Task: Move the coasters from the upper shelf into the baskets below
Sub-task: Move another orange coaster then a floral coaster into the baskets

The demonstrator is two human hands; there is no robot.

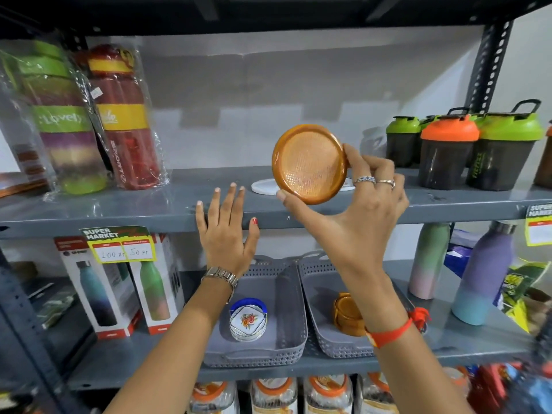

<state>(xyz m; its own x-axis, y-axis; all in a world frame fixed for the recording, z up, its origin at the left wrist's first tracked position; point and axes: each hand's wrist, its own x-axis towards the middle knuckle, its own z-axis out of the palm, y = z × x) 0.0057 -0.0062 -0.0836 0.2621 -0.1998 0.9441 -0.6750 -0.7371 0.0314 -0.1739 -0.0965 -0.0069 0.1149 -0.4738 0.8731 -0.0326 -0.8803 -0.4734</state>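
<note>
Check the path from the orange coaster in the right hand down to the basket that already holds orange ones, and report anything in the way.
The right hand holds the orange coaster above the upper shelf's front edge, which it must clear outward first. Below, the right basket is open-topped with orange coasters inside; only the holding forearm crosses it.

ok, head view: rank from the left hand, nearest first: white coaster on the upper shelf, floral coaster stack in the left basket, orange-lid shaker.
From the left hand:
1. White coaster, just up-right on the upper shelf.
2. Floral coaster stack, below in the left basket.
3. Orange-lid shaker, far right on the upper shelf.
</note>
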